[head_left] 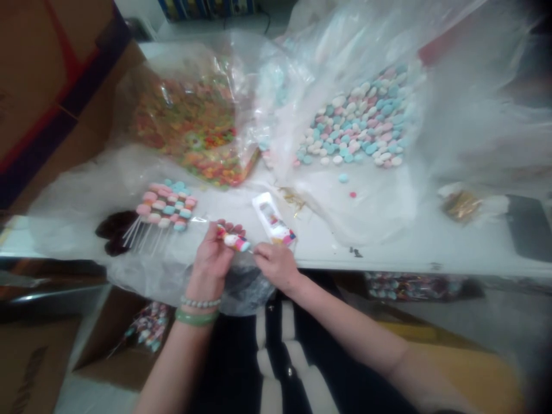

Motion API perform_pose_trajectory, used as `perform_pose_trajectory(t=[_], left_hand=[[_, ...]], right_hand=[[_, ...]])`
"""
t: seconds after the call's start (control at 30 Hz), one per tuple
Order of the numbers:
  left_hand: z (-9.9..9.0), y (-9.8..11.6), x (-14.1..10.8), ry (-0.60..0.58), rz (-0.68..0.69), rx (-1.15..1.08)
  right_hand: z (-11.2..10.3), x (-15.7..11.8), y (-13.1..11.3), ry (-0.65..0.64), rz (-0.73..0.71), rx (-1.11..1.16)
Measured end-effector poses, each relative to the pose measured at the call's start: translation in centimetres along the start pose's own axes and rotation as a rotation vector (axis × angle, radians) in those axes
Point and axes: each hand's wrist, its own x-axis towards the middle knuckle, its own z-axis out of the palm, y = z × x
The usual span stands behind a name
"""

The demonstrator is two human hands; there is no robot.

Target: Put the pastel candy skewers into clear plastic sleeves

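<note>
White flat desk (409, 241): runs across the view, front edge nearest.
Red, orange and green candy heap (185, 126): back left, under clear plastic.
Pink, white and blue oval candies (357, 126): spread back right.
Pastel marshmallow skewers (166, 210): left, sticks nearward.
Left hand (215, 247): fingers half curled around the slim, colourfully wrapped sweet (234, 240).
Right hand (276, 261): fingers pinched at its blue end.
White printed packet (272, 218): just beyond.
Wrapped sweet: between both hands.
</note>
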Motion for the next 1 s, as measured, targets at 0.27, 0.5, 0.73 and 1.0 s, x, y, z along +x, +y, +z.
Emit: perform_pose_trajectory(t=[0.27,0.5,0.73,1.0], left_hand=[[0.1,-1.3,-0.2,0.023,-0.012,-0.018],[-0.2,-2.1,-1.0,-0.071,-0.098,0.206],[-1.4,-3.3,-2.7,0.11,0.582,0.807],[-2.1,-3.2,-3.6,-0.039,0.882,1.208]], right_hand=[[1.3,1.3,-0.5,0.005,0.079,0.324],[1.1,1.0,0.3,0.108,0.03,0.242],[1.4,-0.1,0.5,0.18,-0.126,-0.342],[1.4,-0.6,0.2,0.165,-0.184,-0.381]])
